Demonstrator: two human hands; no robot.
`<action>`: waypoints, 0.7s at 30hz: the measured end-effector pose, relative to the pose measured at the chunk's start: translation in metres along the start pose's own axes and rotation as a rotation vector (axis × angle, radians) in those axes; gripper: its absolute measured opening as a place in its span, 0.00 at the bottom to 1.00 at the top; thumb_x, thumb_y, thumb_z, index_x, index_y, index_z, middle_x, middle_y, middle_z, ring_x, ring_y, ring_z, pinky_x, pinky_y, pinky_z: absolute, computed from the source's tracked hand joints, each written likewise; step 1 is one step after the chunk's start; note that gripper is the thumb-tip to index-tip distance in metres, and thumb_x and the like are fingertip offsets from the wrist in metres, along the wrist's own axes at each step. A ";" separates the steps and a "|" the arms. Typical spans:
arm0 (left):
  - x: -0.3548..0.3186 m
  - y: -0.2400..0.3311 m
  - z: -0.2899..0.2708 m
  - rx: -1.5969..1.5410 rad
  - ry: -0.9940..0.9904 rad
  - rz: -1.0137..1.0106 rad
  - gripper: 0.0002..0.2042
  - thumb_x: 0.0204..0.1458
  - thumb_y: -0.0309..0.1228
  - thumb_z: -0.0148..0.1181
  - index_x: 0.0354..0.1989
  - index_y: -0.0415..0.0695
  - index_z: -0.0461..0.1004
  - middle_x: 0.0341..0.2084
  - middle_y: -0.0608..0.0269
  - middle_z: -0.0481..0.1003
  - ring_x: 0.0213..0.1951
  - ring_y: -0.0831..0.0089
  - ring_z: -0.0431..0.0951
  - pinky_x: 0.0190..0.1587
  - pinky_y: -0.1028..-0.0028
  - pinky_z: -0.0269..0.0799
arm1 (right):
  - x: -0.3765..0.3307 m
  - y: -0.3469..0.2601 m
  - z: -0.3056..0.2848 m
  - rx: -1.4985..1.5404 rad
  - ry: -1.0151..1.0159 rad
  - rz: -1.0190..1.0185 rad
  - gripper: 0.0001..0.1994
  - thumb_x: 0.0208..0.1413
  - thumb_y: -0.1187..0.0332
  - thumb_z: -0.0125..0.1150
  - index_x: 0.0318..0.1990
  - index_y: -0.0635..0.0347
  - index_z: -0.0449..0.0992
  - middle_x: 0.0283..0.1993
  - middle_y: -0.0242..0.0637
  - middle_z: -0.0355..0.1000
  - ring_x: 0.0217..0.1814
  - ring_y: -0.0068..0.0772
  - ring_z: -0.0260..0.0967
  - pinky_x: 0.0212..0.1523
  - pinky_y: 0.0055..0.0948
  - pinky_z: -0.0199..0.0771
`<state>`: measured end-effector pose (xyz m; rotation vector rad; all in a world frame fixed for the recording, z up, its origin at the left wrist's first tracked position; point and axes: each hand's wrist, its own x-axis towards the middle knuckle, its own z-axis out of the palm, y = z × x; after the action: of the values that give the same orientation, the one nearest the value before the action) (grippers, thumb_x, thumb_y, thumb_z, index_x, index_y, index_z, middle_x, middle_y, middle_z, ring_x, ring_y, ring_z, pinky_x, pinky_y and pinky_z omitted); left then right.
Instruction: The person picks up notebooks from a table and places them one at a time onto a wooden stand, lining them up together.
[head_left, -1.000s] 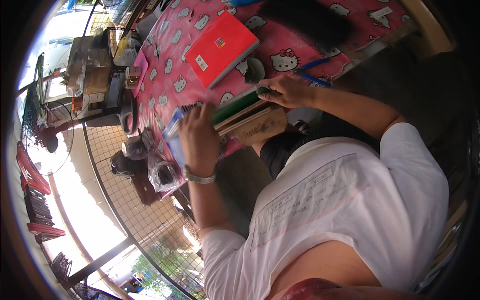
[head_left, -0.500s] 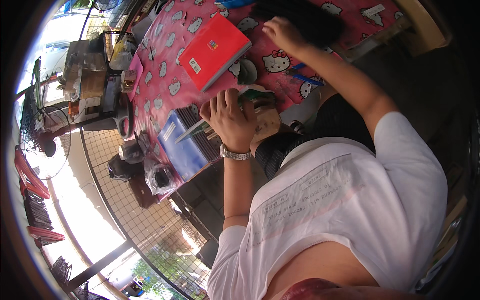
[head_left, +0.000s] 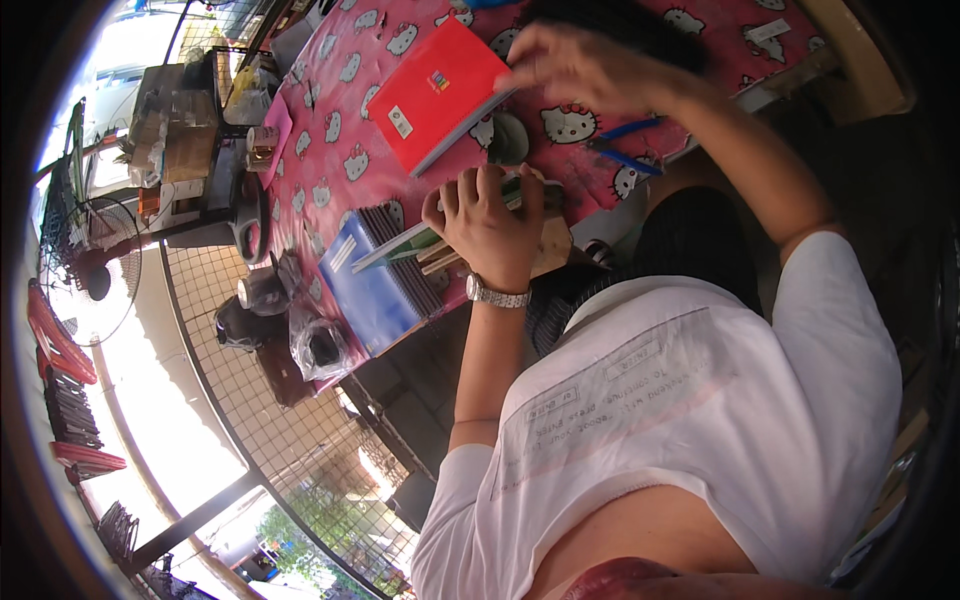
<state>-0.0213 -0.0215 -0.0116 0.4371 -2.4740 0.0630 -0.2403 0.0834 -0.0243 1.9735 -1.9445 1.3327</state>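
Observation:
My left hand (head_left: 490, 225), with a metal watch on the wrist, is closed over the top of a wooden block (head_left: 553, 248). From under its fingers a flat pale strip (head_left: 395, 245) sticks out to the left, with thin wooden and green pieces beside it. How these parts join is hidden by the hand. My right hand (head_left: 590, 75) is blurred, its fingers stretched toward the right edge of a red book (head_left: 440, 95); I see nothing held in it. A blue notebook stack (head_left: 365, 290) lies below the strip.
A pink patterned cloth (head_left: 340, 185) covers the table. A blue-handled tool (head_left: 630, 160) lies near its edge, and a dark round object (head_left: 510, 138) beside the red book. A black fuzzy item (head_left: 620, 30) lies at the back. At left stand a plastic bag (head_left: 322, 345) and a fan (head_left: 95, 280).
My right hand has come left and nearer, from the black item toward the red book, its fingers straightening. My left hand, still on the wooden block, appears slightly farther right in view.

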 end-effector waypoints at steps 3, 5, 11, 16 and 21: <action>0.005 0.000 -0.015 -0.041 -0.083 0.026 0.11 0.50 0.41 0.64 0.30 0.47 0.73 0.27 0.63 0.74 0.35 0.59 0.74 0.47 0.60 0.61 | -0.012 -0.053 -0.008 0.080 -0.072 0.021 0.16 0.53 0.73 0.63 0.49 0.43 0.80 0.37 0.23 0.71 0.47 0.25 0.65 0.57 0.36 0.55; 0.006 -0.001 -0.022 -0.033 -0.158 0.055 0.11 0.52 0.39 0.62 0.36 0.47 0.73 0.30 0.62 0.75 0.37 0.59 0.74 0.47 0.60 0.61 | -0.020 -0.054 -0.002 0.116 -0.089 0.081 0.14 0.53 0.73 0.65 0.46 0.42 0.81 0.37 0.19 0.71 0.45 0.23 0.65 0.57 0.36 0.52; 0.003 -0.012 -0.030 -0.161 -0.268 0.139 0.12 0.52 0.35 0.59 0.42 0.45 0.71 0.34 0.60 0.73 0.39 0.59 0.72 0.48 0.59 0.60 | -0.022 -0.056 0.017 0.071 0.095 -0.019 0.10 0.48 0.71 0.67 0.38 0.41 0.81 0.37 0.14 0.73 0.43 0.19 0.65 0.54 0.35 0.47; -0.002 -0.016 -0.029 -0.193 -0.234 0.139 0.11 0.50 0.30 0.60 0.42 0.45 0.72 0.35 0.59 0.74 0.40 0.58 0.73 0.48 0.60 0.60 | -0.024 -0.066 0.022 -0.029 0.155 -0.051 0.09 0.48 0.73 0.67 0.37 0.45 0.79 0.40 0.16 0.75 0.43 0.21 0.65 0.55 0.33 0.53; -0.004 -0.017 -0.028 -0.235 -0.208 0.135 0.11 0.49 0.29 0.61 0.41 0.45 0.73 0.35 0.59 0.75 0.40 0.59 0.73 0.48 0.61 0.61 | -0.029 -0.060 0.023 0.142 0.096 -0.093 0.08 0.50 0.74 0.65 0.37 0.49 0.78 0.39 0.21 0.76 0.42 0.27 0.67 0.51 0.29 0.60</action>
<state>0.0033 -0.0320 0.0071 0.1825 -2.6712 -0.2273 -0.1728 0.1045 -0.0262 1.9927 -1.7386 1.5497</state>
